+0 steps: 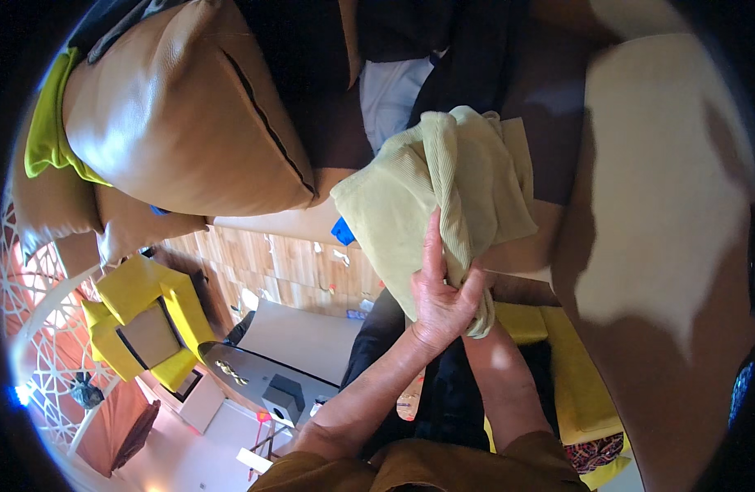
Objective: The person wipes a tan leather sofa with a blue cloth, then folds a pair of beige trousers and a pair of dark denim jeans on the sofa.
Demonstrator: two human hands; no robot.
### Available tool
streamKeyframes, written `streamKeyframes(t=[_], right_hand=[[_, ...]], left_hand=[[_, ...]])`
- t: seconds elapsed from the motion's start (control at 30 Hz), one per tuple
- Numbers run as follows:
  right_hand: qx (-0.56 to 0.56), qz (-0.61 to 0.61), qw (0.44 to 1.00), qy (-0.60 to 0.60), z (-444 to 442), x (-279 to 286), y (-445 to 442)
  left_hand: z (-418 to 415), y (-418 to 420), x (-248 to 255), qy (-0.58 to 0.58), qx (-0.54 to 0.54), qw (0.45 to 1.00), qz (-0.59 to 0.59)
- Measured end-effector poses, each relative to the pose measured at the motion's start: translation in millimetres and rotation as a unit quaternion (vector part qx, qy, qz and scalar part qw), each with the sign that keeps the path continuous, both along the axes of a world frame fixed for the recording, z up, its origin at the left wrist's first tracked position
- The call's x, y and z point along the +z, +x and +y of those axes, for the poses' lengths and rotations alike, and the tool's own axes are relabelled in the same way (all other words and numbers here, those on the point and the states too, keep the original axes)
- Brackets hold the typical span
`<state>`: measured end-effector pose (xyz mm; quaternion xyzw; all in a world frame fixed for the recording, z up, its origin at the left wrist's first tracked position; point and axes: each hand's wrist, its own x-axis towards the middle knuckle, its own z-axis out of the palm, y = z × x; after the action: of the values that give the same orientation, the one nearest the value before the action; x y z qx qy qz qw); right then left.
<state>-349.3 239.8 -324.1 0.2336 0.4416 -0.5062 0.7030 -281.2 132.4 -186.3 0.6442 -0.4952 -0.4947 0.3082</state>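
A pale green corduroy garment [408, 197] lies bunched over the front of the brown sofa seat, one part of it twisted into a rope-like fold. My left hand [442, 295] rests on its lower edge, index finger stretched along the fold, the cloth between finger and thumb. Most of my right hand is hidden under or behind the hanging cloth; only its forearm [503, 381] shows, so its grip cannot be made out. Behind the garment are a light grey cloth [392, 92] and dark cloth [463, 80].
A large tan leather cushion [186, 123] with a lime green cloth [48, 135] stands at left. The beige sofa arm [654, 184] rises at right. Below are a dark oval table [254, 369], a yellow chair [131, 295] and scraps on the wooden floor [297, 258].
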Motion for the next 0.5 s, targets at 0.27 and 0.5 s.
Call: streamKeyframes(t=[0.27,0.5], right_hand=[[0.025,0.117,0.992,-0.050,-64.9,10.2,-81.4],[0.059,0.172,0.972,-0.149,-68.9,-23.1,-126.4]], left_hand=[[-24.7,-69.9,-34.8,0.035,-0.052,0.998,-0.008],[-28.5,-65.3,-129.5,0.081,-0.145,0.986,-0.024]])
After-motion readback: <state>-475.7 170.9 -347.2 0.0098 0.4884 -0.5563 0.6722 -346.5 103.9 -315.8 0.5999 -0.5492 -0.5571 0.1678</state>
